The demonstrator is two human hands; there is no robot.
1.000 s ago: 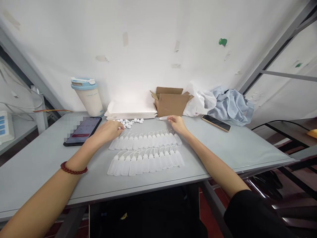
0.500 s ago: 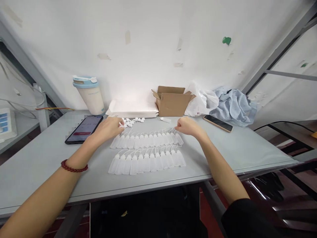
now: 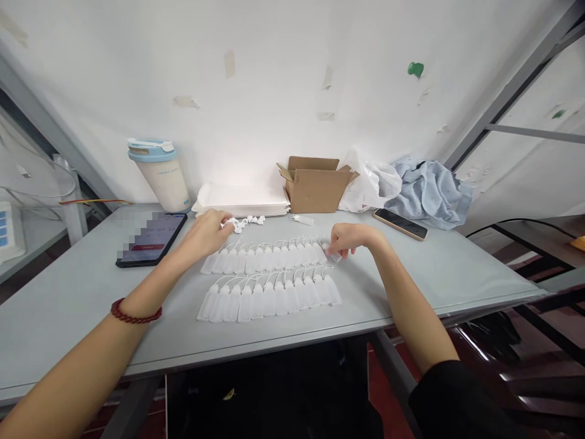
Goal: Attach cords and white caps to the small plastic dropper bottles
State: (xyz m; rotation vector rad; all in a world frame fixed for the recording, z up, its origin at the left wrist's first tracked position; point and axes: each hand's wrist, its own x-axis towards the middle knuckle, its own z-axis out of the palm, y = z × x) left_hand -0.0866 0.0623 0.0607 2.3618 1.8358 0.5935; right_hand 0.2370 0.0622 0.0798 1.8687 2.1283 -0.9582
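Two rows of small translucent white bottles with thin curved tubes lie on the grey table, a back row [image 3: 265,261] and a front row [image 3: 269,300]. My right hand [image 3: 348,239] is at the right end of the back row, its fingers closed on the last bottle [image 3: 335,256] there. Beside a small pile of white caps [image 3: 239,225] is my left hand [image 3: 211,231], thumb and forefinger close together at the pile's left edge; what lies between them, if anything, is too small to make out. One separate bottle [image 3: 302,220] lies behind the rows.
At the back stand a cup [image 3: 163,180], a stack of white sheets [image 3: 242,200], an open cardboard box [image 3: 315,189] and a plastic bag [image 3: 370,183]. Blue cloth [image 3: 425,189] lies right. Phones rest at left [image 3: 153,239] and right [image 3: 401,224].
My right hand has moved slightly down and its fingers now reach onto the end bottle. My left hand has shifted slightly left and up at the caps. The view has shifted a little.
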